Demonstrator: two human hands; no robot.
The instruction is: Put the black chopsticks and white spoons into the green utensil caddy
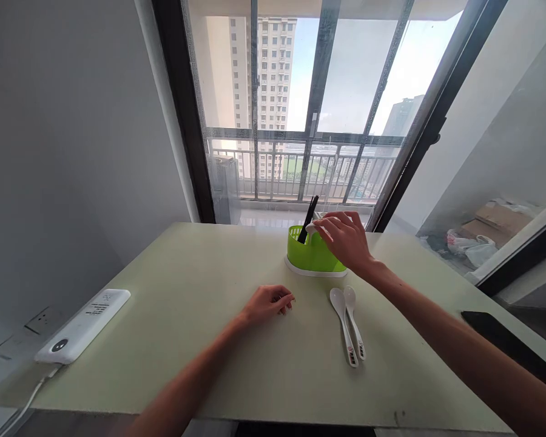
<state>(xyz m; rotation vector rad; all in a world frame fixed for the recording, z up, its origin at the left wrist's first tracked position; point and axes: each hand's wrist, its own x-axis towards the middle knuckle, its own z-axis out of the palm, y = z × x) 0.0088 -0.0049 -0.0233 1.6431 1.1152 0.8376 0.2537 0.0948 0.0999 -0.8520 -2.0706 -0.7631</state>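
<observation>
A green utensil holder [316, 255] with a white base stands near the far edge of the table. Black chopsticks [308, 218] lean upright in its left part. My right hand [343, 237] is over the holder, its fingers closed around what looks like a white spoon [310, 230]; most of that piece is hidden by the fingers and the holder. My left hand [270, 301] rests on the table in front of the holder, fingers loosely curled with nothing visible in them. Between my forearms, two white spoons [344, 321] lie side by side, their printed handles toward me.
The pale table [200, 267] meets a wall at left and a glass door [309, 109] behind. A white power strip [84, 325] with a cable lies at the left edge. A black flat object [505, 340] lies at right, partly behind my right forearm.
</observation>
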